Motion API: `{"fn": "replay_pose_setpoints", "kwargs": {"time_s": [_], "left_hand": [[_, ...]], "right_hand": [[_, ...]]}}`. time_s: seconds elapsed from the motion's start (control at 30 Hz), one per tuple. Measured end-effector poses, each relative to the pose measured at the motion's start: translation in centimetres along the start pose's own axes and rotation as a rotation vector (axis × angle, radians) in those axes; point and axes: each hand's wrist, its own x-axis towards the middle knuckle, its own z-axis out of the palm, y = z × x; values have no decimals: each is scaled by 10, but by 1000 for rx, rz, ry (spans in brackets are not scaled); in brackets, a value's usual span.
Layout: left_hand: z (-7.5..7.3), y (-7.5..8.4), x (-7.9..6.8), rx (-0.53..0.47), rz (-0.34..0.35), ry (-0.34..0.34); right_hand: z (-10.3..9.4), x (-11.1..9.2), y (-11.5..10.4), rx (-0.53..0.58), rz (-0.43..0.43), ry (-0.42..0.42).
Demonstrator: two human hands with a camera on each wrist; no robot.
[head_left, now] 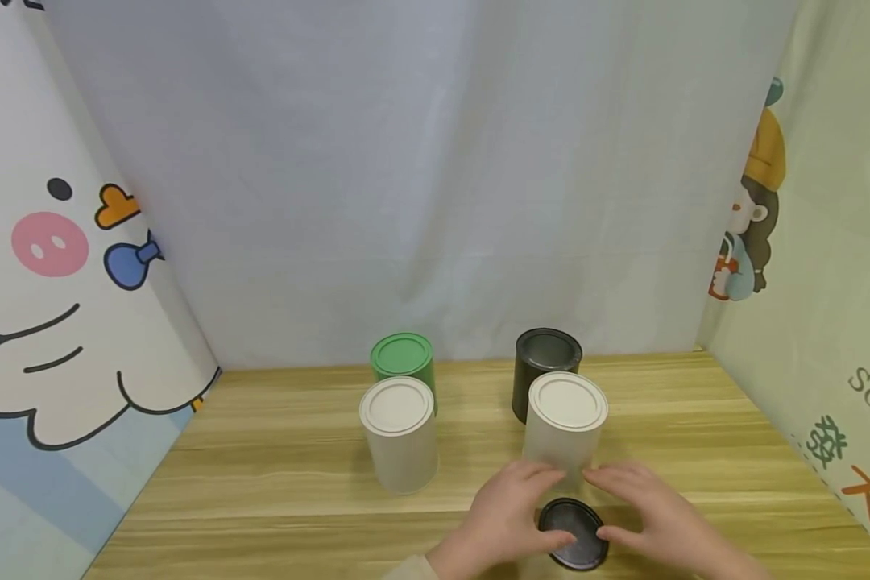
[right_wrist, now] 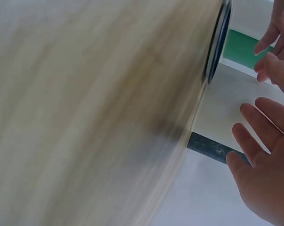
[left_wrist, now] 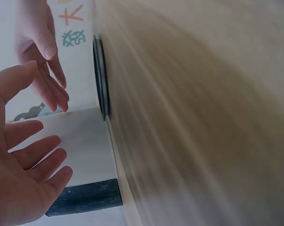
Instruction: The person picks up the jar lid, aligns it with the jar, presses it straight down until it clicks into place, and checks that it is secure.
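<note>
Both hands are held above the wooden table on either side of a round black lid, which lies flat on it. My left hand has its fingers spread and loosely bent, holding nothing. Opposite it, the right hand is also spread with nothing in its grasp. A closed white can stands upright just beyond the fingertips; the left wrist view shows the same white can behind the fingers. From the head view I cannot tell whether either thumb touches the lid.
Behind the near white can stands a black can. To the left, another white can stands in front of a green can. A pale curtain closes off the table's back edge, with printed cloths at both sides.
</note>
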Motion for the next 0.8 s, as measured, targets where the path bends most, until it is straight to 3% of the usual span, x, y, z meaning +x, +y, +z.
{"fn": "replay_pose_setpoints", "kwargs": {"time_s": [0.33,0.63,0.8], "left_hand": [[7,-3,-1,62,28,-79],[15,-7,-1,63,18,-132],[18,-12,-1,67,46,-171]], "right_hand": [[0,-5,-8,-5,38,-181],[5,-8,-7,44,25,-226],[8,-10,-3,76,46,-261]]}}
